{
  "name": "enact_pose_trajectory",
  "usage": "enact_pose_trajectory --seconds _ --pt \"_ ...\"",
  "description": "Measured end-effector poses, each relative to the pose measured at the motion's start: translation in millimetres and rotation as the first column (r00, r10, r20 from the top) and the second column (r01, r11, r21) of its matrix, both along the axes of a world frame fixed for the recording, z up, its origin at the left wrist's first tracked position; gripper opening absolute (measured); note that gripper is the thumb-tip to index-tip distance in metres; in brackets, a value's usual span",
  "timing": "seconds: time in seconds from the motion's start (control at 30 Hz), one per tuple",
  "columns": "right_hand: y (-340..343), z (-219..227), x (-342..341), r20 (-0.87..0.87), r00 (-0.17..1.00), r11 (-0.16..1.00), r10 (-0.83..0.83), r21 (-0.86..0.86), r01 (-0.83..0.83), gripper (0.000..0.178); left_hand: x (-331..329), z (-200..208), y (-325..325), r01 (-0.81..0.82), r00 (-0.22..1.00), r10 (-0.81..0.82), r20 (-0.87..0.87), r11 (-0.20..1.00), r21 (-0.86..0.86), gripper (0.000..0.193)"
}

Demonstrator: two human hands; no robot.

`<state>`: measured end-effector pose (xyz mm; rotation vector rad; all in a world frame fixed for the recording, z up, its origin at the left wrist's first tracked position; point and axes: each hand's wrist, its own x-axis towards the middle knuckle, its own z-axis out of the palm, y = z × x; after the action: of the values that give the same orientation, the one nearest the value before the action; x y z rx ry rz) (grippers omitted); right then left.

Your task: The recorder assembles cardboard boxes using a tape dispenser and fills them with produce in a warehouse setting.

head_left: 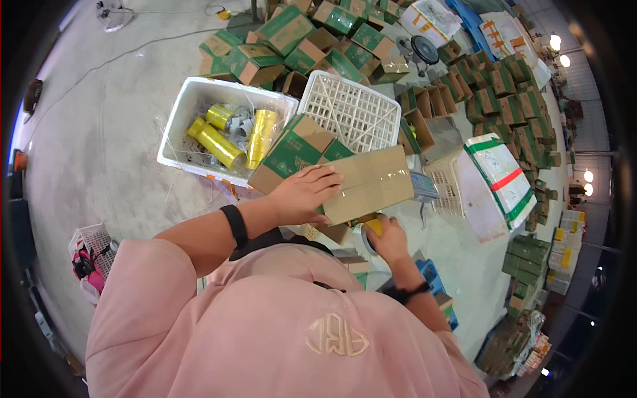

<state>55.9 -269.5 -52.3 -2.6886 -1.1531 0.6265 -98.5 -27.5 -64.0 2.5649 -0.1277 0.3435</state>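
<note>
A cardboard box (369, 184) with a strip of clear tape across its top is before me, tilted slightly. My left hand (309, 194) lies on its left end, fingers stretched over the top and the thumb at the near edge. Just below the box's near side, my right hand (390, 240) is closed around a roll of tape (373, 227) with a yellow inner face; part of the roll is hidden by the fingers. Beyond my left hand, green-and-brown cartons (296, 147) touch the box.
A white foam bin (174, 148) with yellow rolls (217, 143) stands at left. Behind the box is a white plastic crate (352, 109). Several cartons (285, 30) are piled at the back, with a fan (424, 49) beside them. A foam box (502, 179) is at right.
</note>
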Motion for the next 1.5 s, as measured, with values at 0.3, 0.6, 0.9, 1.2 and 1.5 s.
enact_pose_trajectory --seconds 0.3,0.6,0.9,1.2,1.5 --pt "37.3 21.7 113.7 -0.135 0.987 0.893 -0.087 0.429 0.138 0.052 56.2 18.0 41.6 -0.406 0.891 0.334 -0.309 0.277 -0.871 0.079" --pt "41.2 -81.7 154.6 -0.916 0.375 0.513 -0.143 0.256 0.82 0.04 8.5 -125.5 96.8 -0.682 0.595 0.462 -0.657 0.723 -0.108 0.077" --pt "-58.7 -209.3 60.7 -0.922 -0.259 0.068 -0.287 -0.29 0.955 0.029 1.7 -125.7 89.3 -0.772 0.505 0.446 -0.739 0.616 -0.156 0.075" --pt "-48.1 -151.0 76.0 -0.947 -0.316 -0.083 -0.054 -0.311 0.947 0.02 7.1 -53.3 133.7 -0.597 0.775 -0.254 -0.579 0.008 -0.802 0.037" --pt "-37.6 -48.3 88.4 -0.823 0.516 0.633 -0.237 0.273 0.725 0.036 -5.7 -26.0 113.1 -0.54 0.807 0.178 -0.564 0.61 -0.58 0.047"
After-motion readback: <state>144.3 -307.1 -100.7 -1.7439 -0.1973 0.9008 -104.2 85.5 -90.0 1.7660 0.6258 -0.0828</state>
